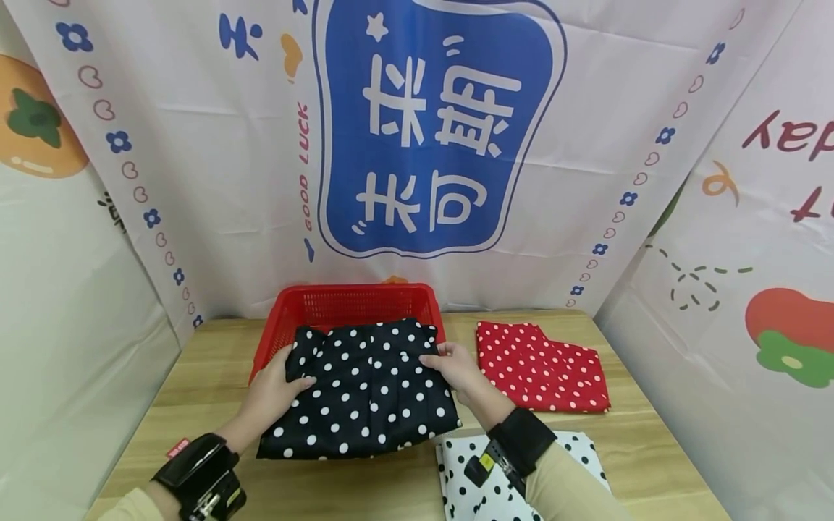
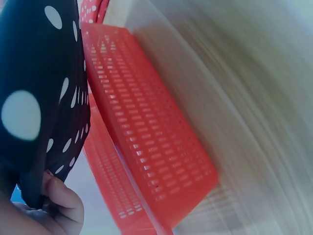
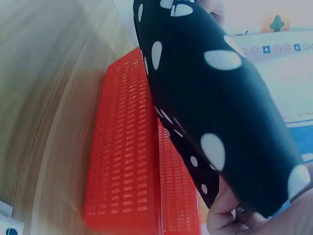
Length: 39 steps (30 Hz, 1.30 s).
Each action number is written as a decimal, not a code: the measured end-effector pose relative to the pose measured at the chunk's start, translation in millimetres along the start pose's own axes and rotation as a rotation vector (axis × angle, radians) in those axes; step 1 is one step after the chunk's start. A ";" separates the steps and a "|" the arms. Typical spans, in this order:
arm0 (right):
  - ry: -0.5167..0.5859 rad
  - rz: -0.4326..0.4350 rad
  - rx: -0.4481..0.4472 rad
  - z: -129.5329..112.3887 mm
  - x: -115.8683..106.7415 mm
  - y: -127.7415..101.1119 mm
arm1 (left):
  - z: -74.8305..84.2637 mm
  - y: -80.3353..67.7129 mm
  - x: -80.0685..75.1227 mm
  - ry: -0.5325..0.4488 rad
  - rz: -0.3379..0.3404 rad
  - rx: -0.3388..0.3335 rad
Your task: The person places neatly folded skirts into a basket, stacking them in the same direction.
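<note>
- My left hand (image 1: 276,391) grips the left edge of the folded black dotted cloth (image 1: 365,391), thumb on top and fingers curled beneath; my right hand (image 1: 456,369) pinches the right edge the same way, near the far corner; the left wrist view shows fingertips (image 2: 61,203) tucked under the fabric.
- The cloth sits between my hands, its far end over the front rim of the red basket (image 1: 355,304) and its near end hanging toward the wooden table (image 1: 195,376); whether that near edge touches the wood I cannot tell.
- I hold only the sides, so the unsupported middle and near flap could sag; I judge the fold might open if I tilt it.
- The front rim lies right under the far end; the cloth could catch there and bunch up rather than lie flat.
- If one hand leads the other, the stack may twist and a layer could slide out, since the fabric looks smooth.
- My right sleeve crosses the white dotted cloth (image 1: 469,477); a careless pull-back could drag or rumple it; the red dotted cloth (image 1: 541,369) lies just beside my right hand and could be brushed too.
</note>
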State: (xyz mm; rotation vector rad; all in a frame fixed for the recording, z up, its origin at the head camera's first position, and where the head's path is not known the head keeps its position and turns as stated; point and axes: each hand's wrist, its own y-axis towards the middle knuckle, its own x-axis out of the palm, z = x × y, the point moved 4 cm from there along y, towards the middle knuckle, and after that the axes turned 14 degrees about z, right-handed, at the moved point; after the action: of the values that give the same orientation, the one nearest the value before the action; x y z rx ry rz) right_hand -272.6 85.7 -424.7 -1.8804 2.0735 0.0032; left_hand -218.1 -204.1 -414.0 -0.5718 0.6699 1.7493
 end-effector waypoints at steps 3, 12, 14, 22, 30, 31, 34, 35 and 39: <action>0.038 0.011 0.029 -0.1 3.0 8.6 | -1.9 9.7 -0.8 -0.030 -0.002 -0.021; 0.095 0.044 0.071 -3.7 12.0 32.1 | -6.1 36.8 0.6 -0.079 -0.011 -0.116; 0.097 0.050 0.078 -3.5 13.5 36.6 | -7.0 41.4 2.5 -0.081 -0.006 -0.131; 0.154 0.070 0.129 -1.3 19.3 52.2 | -7.6 54.4 8.9 -0.042 0.051 -0.160; 0.175 0.112 0.178 -2.2 22.5 73.1 | -3.4 73.7 12.4 -0.083 0.083 -0.224; 0.169 0.117 0.182 -3.3 22.8 75.4 | -3.6 75.0 13.0 -0.091 0.084 -0.239; 0.151 0.123 0.206 -6.4 22.9 80.7 | -4.8 78.0 15.0 -0.126 0.089 -0.283; 0.150 0.121 0.215 -7.1 23.0 82.3 | -5.0 79.0 15.8 -0.139 0.091 -0.293; 0.175 0.090 0.241 -8.3 24.1 88.5 | -6.8 83.5 19.5 -0.237 0.084 -0.319</action>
State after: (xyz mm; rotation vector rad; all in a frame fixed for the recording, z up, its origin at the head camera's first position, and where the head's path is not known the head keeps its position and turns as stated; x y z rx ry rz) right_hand -361.8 71.5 -442.7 -1.6943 2.1587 -0.3850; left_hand -303.5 -213.5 -419.5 -0.5451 0.2531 1.9812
